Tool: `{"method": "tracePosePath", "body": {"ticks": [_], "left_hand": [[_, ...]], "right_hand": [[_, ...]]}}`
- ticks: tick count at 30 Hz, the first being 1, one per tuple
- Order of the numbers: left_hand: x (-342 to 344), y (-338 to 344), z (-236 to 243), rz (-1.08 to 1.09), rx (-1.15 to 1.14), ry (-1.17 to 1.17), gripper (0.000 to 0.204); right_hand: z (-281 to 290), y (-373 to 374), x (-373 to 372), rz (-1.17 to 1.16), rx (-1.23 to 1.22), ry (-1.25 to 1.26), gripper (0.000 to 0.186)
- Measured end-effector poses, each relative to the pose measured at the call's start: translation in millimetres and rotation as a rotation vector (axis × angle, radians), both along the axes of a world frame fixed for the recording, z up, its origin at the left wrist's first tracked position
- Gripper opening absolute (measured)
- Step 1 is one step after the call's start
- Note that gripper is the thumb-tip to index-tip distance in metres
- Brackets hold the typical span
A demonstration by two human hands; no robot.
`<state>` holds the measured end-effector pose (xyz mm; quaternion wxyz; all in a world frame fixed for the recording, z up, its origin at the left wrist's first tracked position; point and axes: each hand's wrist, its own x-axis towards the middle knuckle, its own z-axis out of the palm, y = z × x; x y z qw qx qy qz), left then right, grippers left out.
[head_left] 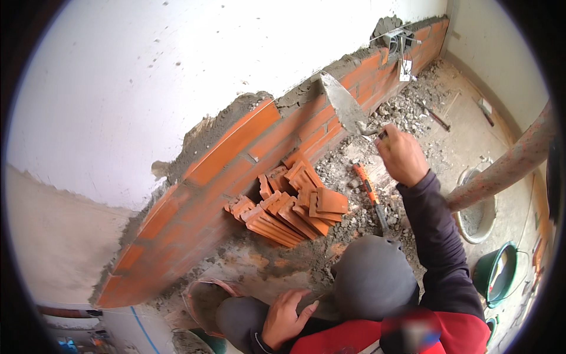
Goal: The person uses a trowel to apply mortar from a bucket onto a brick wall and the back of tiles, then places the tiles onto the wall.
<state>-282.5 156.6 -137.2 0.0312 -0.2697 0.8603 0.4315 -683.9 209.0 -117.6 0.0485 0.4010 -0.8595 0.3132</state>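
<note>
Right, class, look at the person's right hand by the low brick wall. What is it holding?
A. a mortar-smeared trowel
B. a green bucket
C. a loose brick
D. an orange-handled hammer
A: the right hand grips the handle of a trowel whose grey, mortar-coated blade reaches up to the top of the brick wall; the orange-handled hammer lies on the rubble.

A stack of orange hollow bricks (295,203) leans against the foot of a low brick wall (247,159), with grey rubble (401,112) scattered beside it. An orange-handled hammer (370,194) lies on the rubble near the stack. Farther off stand a mortar-caked bucket (480,215) and a green bucket (495,272).
</note>
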Motion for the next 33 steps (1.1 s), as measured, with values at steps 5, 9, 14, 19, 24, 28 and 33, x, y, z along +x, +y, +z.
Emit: {"method": "tracePosePath", "body": {"ticks": [5,9,14,19,24,28,33], "left_hand": [[-1,2,10,-0.062,-0.009,0.202,0.04],[8,2,17,-0.113,0.015,0.264,0.042],[27,2,25,-0.124,0.053,0.323,0.044],[42,0,28,-0.09,0.041,0.362,0.044],[41,3,40,-0.075,0.042,0.35,0.044],[39,5,39,-0.076,0.037,0.348,0.043],[39,5,32,-0.056,0.019,0.344,0.043]], "right_hand": [[70,-5,-13,-0.079,0.353,0.256,0.025],[109,-27,-31,-0.128,0.596,0.316,0.029],[129,-55,-15,-0.086,0.717,0.322,0.03],[132,-69,11,-0.009,0.701,0.356,0.029],[133,-67,34,0.054,0.661,0.378,0.027],[132,-64,48,0.109,0.65,0.368,0.028],[97,-33,42,0.151,0.459,0.253,0.026]]}}
